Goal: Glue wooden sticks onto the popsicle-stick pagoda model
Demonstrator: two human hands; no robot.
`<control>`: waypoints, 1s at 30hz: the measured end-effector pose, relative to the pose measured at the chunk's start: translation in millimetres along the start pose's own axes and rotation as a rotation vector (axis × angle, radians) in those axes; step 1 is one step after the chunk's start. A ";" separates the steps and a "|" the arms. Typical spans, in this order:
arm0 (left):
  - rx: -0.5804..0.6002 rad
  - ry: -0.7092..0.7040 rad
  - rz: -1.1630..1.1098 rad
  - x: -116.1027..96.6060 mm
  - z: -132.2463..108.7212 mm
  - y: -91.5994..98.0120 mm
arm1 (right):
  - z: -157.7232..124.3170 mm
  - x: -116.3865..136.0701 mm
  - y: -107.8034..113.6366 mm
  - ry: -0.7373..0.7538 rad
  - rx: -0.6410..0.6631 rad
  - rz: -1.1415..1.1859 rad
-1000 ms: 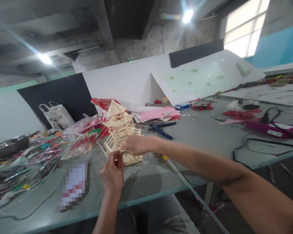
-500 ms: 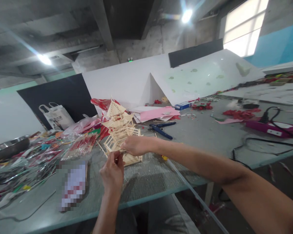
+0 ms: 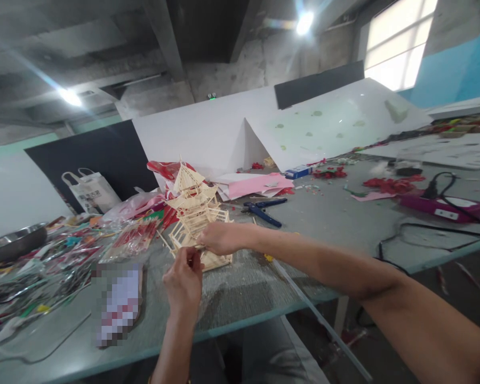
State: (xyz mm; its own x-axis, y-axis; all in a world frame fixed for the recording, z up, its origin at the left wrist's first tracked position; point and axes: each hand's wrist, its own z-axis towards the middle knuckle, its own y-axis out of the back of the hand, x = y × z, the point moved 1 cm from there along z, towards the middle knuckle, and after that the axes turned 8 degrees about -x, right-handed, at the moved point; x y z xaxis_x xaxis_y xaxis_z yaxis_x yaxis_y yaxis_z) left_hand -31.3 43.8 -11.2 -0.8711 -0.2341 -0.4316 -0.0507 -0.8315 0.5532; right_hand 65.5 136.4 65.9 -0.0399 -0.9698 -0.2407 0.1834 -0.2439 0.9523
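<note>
A pale wooden stick model of a tiered pagoda (image 3: 194, 205) stands on the table, its pointed roof upright. My left hand (image 3: 184, 272) is closed in a pinch at the model's lower front. From the right, my right hand (image 3: 218, 238) reaches across with its fingers bent together against the lower tier, close to the left fingertips. What lies between the fingers of either hand is too small and hidden to make out. My right hand covers part of the lower storey and base.
Blue-handled pliers (image 3: 266, 210) lie right of the model. A clear glue stick (image 3: 320, 314) with a yellow tip juts past the table edge (image 3: 240, 326). Plastic-wrapped bits (image 3: 132, 237) and a metal bowl (image 3: 16, 241) are at left, a purple power strip (image 3: 444, 207) at right.
The whole view has shifted very slightly. Both hands keep their places at the lower front of the model, with hardly any movement.
</note>
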 end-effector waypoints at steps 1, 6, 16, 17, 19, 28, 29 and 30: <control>-0.003 -0.001 0.003 -0.1 0.0 0.1 | 0.1 0.1 0.3 0.005 -0.003 0.002; -0.016 -0.010 -0.004 0.2 0.2 -0.9 | -0.4 1.4 2.5 -0.001 0.003 0.011; 0.053 0.023 -0.095 5.8 0.6 0.9 | -1.5 2.7 5.1 -0.013 0.014 0.010; 0.061 0.033 -0.096 5.9 0.5 1.6 | -1.6 2.4 4.6 -0.010 0.010 0.007; 0.078 0.050 -0.089 5.9 0.2 2.9 | -1.6 1.8 3.3 -0.009 0.007 0.005; 0.040 0.008 -0.042 5.6 -1.3 2.8 | -1.2 0.9 0.0 -0.034 -0.006 0.000; 0.031 0.003 -0.046 5.2 -1.9 2.5 | -1.2 0.8 -0.2 -0.034 -0.006 -0.005; 0.024 0.000 -0.047 4.8 -2.4 2.3 | -1.2 0.7 -0.3 -0.034 -0.005 -0.010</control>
State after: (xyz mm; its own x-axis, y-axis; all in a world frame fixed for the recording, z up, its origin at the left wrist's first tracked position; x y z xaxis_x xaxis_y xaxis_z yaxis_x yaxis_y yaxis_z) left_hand -34.4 39.6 -13.7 -0.8675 -0.1953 -0.4574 -0.1031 -0.8291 0.5496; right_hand 66.6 135.8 65.2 -0.0755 -0.9670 -0.2433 0.1880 -0.2534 0.9489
